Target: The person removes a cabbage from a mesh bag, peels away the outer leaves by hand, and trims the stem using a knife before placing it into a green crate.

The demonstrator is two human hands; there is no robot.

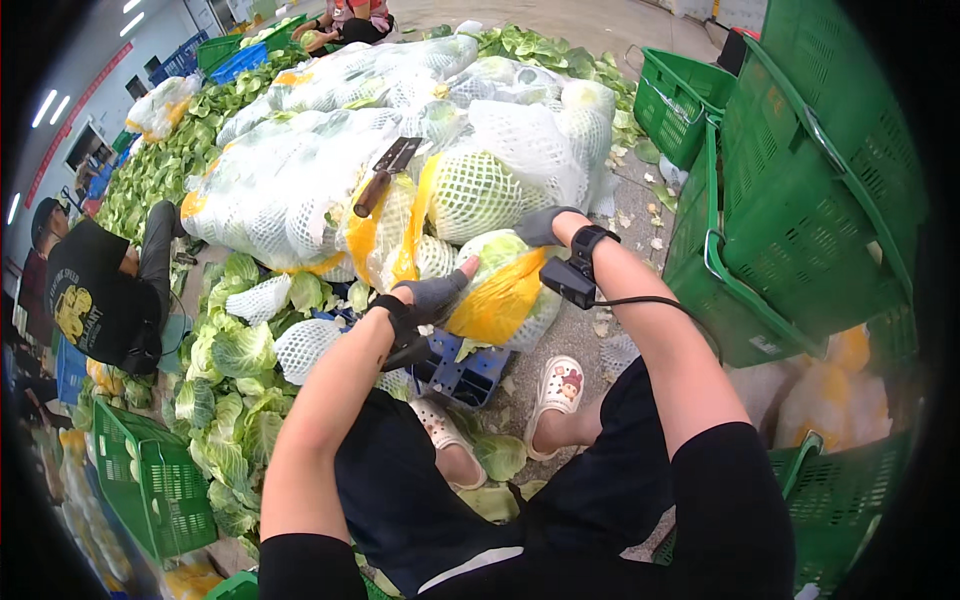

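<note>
Between my two hands is a cabbage (497, 252) in white foam netting and a clear bag with a yellow band. My left hand (437, 293), in a grey glove, presses its left side with the thumb up. My right hand (545, 227), gloved too, curves over its far right side; some fingers are hidden. A knife (382, 178) with a brown wooden handle and a wide dark blade rests on the bagged cabbages just beyond. Another netted cabbage (475, 195) sits right behind the one I hold. Below my hands stands a blue plastic crate (462, 372), turned bottom up.
A big pile of bagged cabbages (300, 170) spreads ahead. Loose leaves (240, 350) heap at my left, near a green crate (155, 485). Stacked green crates (800, 220) rise at my right. One person (100, 290) sits at the left; another (355, 20) is at the far side.
</note>
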